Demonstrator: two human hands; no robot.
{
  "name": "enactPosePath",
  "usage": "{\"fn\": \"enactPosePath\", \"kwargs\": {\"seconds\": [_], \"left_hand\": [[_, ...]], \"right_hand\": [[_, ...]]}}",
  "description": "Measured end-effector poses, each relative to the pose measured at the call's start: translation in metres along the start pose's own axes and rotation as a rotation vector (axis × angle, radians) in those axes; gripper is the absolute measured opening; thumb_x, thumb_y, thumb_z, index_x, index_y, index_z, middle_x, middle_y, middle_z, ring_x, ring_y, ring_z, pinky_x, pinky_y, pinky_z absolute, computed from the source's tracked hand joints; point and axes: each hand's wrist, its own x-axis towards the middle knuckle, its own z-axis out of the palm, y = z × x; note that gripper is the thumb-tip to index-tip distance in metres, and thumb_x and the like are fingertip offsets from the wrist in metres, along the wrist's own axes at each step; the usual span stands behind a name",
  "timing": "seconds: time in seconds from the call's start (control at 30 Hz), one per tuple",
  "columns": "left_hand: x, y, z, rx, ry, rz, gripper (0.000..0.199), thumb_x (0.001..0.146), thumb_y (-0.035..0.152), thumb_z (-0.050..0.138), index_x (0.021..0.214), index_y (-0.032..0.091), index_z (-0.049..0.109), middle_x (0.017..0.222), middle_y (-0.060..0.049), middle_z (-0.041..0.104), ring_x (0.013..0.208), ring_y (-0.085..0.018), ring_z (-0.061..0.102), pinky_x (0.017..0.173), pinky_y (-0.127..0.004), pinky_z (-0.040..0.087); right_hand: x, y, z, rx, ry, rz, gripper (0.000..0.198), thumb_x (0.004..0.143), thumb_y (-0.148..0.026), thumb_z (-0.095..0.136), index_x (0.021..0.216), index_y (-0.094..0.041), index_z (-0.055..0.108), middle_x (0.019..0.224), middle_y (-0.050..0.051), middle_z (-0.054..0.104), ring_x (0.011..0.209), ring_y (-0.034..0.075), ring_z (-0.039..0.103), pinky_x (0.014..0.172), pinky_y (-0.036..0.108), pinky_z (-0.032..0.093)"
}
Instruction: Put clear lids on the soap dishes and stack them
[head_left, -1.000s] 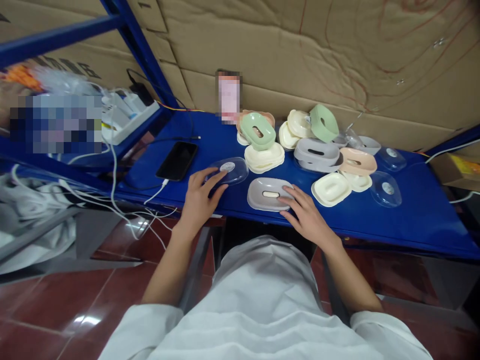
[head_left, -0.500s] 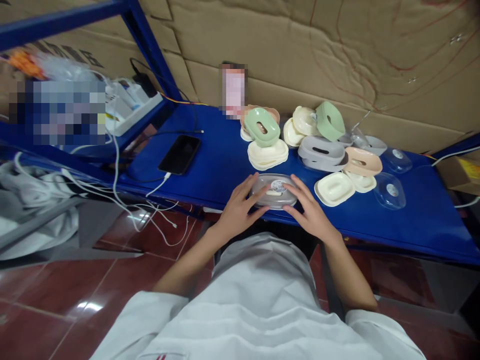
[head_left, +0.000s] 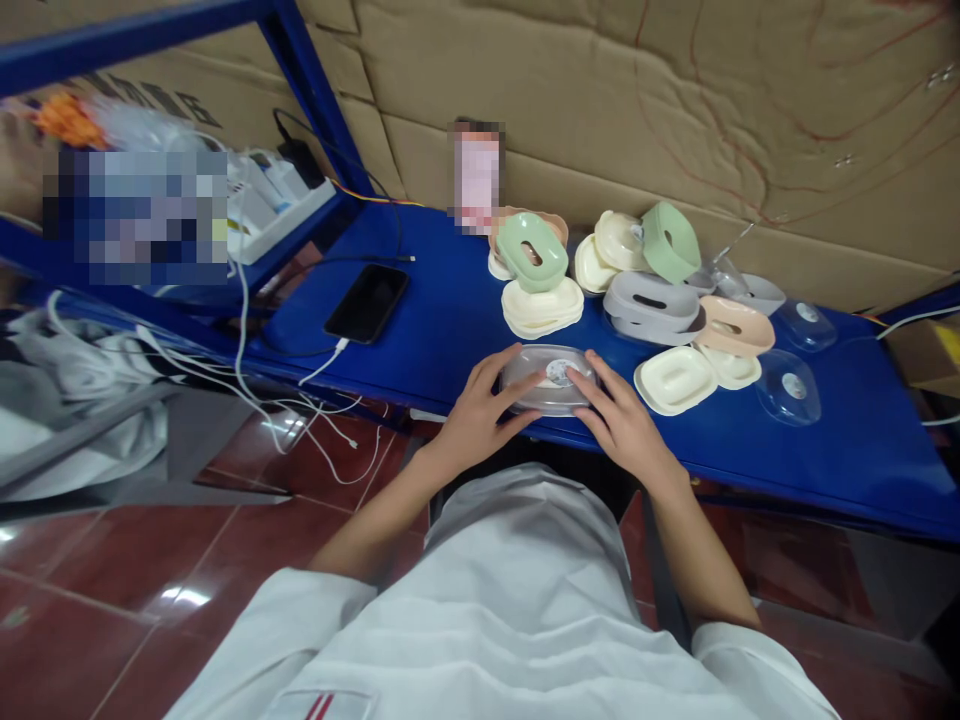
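Note:
At the front edge of the blue table, a grey soap box (head_left: pixel 553 403) with a clear lid and a round white sticker lies flat between my hands. My left hand (head_left: pixel 482 412) grips its left end, thumb at the near side and fingers over the lid. The right end is held by my right hand (head_left: pixel 627 424) in the same way, its fingertips on the lid near the sticker. Beyond it sit a stack of cream soap box parts (head_left: pixel 541 308) and a green soap tray (head_left: pixel 531 252). To the right lies a cream soap tray (head_left: pixel 676 380).
Grey soap boxes (head_left: pixel 651 308), a peach tray (head_left: pixel 739 325), a green box (head_left: pixel 670 243) and a clear lid (head_left: pixel 789 387) crowd the right side. A black phone (head_left: pixel 367 303) with a white cable lies left. Cardboard (head_left: pixel 570 120) stands behind; a blue post (head_left: pixel 315 95) rises at left.
The view has shifted slightly, so the table's things appear a little further right. Both hands keep their places on the soap box, with only slight finger movement.

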Motion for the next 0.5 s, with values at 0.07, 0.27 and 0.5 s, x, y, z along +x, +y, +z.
{"fn": "enactPosePath", "kwargs": {"seconds": [0.07,0.27,0.5], "left_hand": [[0.0,0.0,-0.001,0.0,0.0,-0.011,0.055,0.1,0.036,0.07,0.153,0.033,0.056,0.165,-0.016,0.042,0.153,-0.035,0.045,0.12,-0.058,0.047],[0.0,-0.003,-0.003,-0.03,-0.047,-0.071,0.054,0.103,0.034,0.065,0.155,0.034,0.052,0.172,-0.014,0.034,0.159,-0.034,0.037,0.123,-0.057,0.044],[-0.012,-0.032,-0.035,0.131,-0.008,-0.179,0.055,0.098,0.029,0.07,0.151,0.029,0.057,0.171,-0.013,0.037,0.159,-0.036,0.037,0.127,-0.06,0.038]], "right_hand": [[0.005,0.002,0.0,0.01,-0.029,0.001,0.067,0.107,-0.037,0.057,0.169,-0.041,0.031,0.179,0.002,0.023,0.161,0.03,0.034,0.131,0.055,0.037],[0.017,0.001,0.003,-0.007,-0.057,-0.001,0.066,0.108,-0.04,0.056,0.169,-0.041,0.031,0.177,0.004,0.028,0.161,0.029,0.036,0.13,0.053,0.04],[-0.018,-0.003,-0.033,-0.201,0.1,0.01,0.062,0.107,-0.039,0.056,0.167,-0.04,0.037,0.164,0.006,0.052,0.147,0.035,0.054,0.125,0.06,0.041]]}}
